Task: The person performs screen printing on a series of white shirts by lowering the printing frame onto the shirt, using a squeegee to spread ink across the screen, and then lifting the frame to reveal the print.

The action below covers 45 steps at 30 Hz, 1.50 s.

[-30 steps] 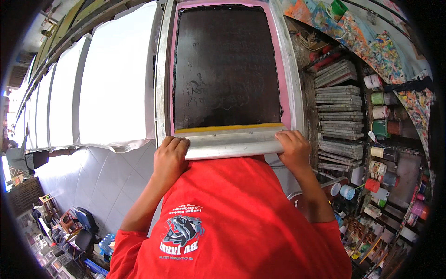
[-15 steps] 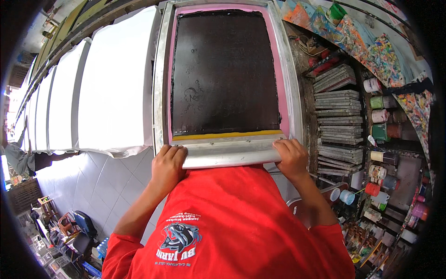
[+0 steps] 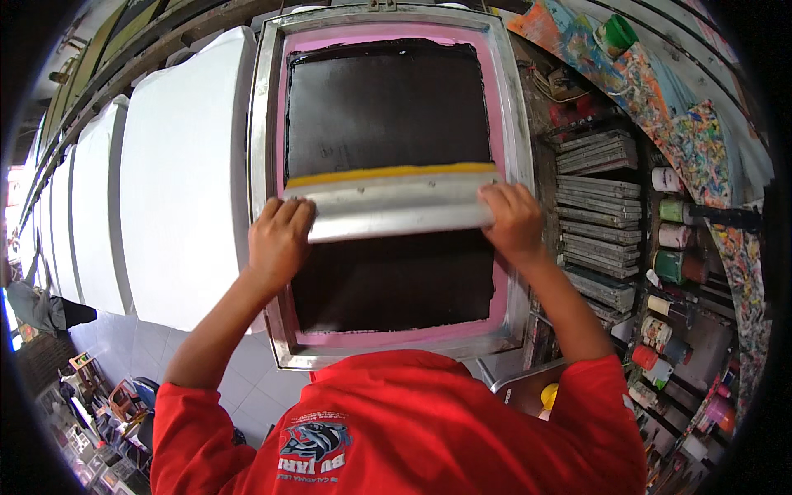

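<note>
A wide squeegee point(image 3: 396, 206) with a silver metal holder and a yellow blade lies across the middle of a screen-printing frame point(image 3: 258, 140). Its left end is gripped by my left hand point(image 3: 282, 239), fingers curled over the metal. My right hand point(image 3: 513, 221) grips the right end the same way. Under and around the squeegee, black ink point(image 3: 384, 107) covers the mesh, looking smoother on the far side than before. A pink border point(image 3: 505, 289) surrounds the black area inside the metal frame. The blade's yellow edge is on the far side; its contact with the mesh cannot be made out.
White cloth-covered boards point(image 3: 181, 173) stand in a row left of the frame. To the right, stacked grey frames point(image 3: 598, 206) sit on a rack. Beyond them are paint tubs point(image 3: 670, 266) on shelves, a paint-splattered sheet point(image 3: 652, 91) and a green container point(image 3: 615, 35).
Both hands have carried the squeegee away from my body, from the frame's near edge to its middle. My view has shifted, and the near end of the frame now shows.
</note>
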### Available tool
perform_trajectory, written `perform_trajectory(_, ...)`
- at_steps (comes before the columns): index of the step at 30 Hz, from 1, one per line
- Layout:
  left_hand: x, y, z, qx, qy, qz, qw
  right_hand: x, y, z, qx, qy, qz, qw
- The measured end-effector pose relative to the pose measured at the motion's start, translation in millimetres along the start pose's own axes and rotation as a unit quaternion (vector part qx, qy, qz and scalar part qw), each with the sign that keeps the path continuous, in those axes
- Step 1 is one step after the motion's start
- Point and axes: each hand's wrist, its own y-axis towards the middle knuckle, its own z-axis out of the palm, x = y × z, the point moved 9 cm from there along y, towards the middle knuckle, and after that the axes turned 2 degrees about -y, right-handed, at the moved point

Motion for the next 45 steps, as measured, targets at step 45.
perform_trajectory(45, -109, -205, -52, -0.027, -0.081, -0.005, 0.996, 126, -194, -92, 0.006, 0.022, 0.048, 0.999)
